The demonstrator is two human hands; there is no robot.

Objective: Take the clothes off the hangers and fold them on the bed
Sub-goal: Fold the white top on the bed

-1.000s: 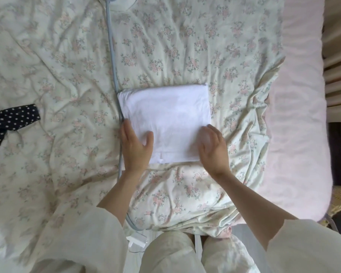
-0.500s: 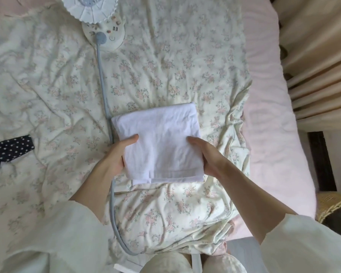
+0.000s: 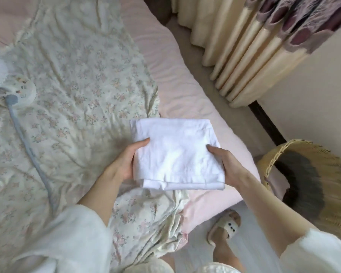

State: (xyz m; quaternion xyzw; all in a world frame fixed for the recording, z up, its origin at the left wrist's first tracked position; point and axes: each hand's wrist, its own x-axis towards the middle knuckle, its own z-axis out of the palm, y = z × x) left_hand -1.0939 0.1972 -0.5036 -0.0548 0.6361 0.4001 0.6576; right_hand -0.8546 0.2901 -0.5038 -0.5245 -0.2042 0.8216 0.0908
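White folded garment (image 3: 177, 154) held flat, left hand (image 3: 124, 164), right hand (image 3: 228, 166) gripping side edges; folded edge nearest person.

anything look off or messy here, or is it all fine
Mostly fine. The folded white garment is square and tidy, held by the left hand and right hand. The floral quilt is rumpled and slumps off the bed's near edge, and a small fan lies on it with its cord trailing.
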